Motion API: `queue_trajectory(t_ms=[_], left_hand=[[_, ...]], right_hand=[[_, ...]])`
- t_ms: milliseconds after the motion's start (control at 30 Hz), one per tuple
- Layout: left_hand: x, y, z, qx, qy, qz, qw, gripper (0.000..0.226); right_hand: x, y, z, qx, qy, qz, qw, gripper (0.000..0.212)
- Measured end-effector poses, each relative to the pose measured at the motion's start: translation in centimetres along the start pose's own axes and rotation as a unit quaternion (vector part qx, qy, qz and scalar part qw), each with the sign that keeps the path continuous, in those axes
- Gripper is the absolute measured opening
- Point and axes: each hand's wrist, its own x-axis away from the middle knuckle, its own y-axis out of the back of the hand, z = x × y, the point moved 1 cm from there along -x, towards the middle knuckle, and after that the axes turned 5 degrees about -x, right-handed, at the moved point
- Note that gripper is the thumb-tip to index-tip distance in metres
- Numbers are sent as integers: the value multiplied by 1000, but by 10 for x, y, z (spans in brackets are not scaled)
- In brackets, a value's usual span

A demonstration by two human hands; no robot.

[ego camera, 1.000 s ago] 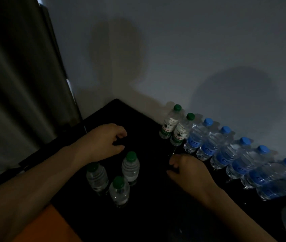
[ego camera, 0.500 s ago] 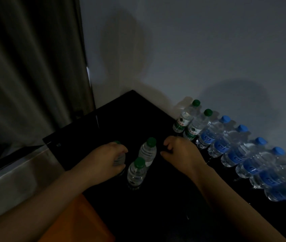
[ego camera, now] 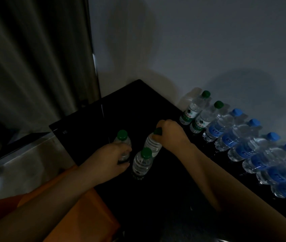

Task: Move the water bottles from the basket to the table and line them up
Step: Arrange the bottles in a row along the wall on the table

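Three green-capped water bottles stand together on the black table [ego camera: 138, 105]. My left hand [ego camera: 111, 158] grips the body of the left bottle [ego camera: 122, 138]. My right hand [ego camera: 171, 132] pinches the cap and neck of the middle bottle [ego camera: 151, 144], which leans to the right. The third bottle [ego camera: 142, 163] stands free just in front of them. Along the wall runs a row: two green-capped bottles [ego camera: 193, 110] and then several blue-capped bottles [ego camera: 240, 142]. No basket is in view.
A dark curtain [ego camera: 33, 67] hangs at the left, beyond the table's left edge. An orange surface [ego camera: 79, 217] lies below my left forearm. The grey wall [ego camera: 208, 49] backs the bottle row.
My left hand has come down round the left bottle. My right hand has moved left from the row and taken the middle bottle by its cap. The camera has turned to the left.
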Motion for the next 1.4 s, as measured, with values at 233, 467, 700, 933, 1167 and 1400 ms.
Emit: queue_trajectory(t_ms=[233,467,700,933,1167,1400], left_hand=[[-13,-5,-13,-6,-19,8,1000,42],[-31,-15,-30,-9,-24,24,999,48],[-47,-18,-41,-73,-32,66,995,32],[-60,-19,-42,-73,-21,104,992,24],[-70,-7,-39,-43,-3,58,997,22],[-96,4,-33,-5,-23,23,999,23]], right_hand=[[1,2,-19,-27,13,-4,1000,19],[10,22,-60,-15,11,-2,1000,34],[17,16,-81,-87,-19,-67,994,28],[11,15,-92,-134,-21,-54,989,18],[-20,20,-93,-150,8,-52,987,12],[-63,49,-110,-118,15,-65,991,14]])
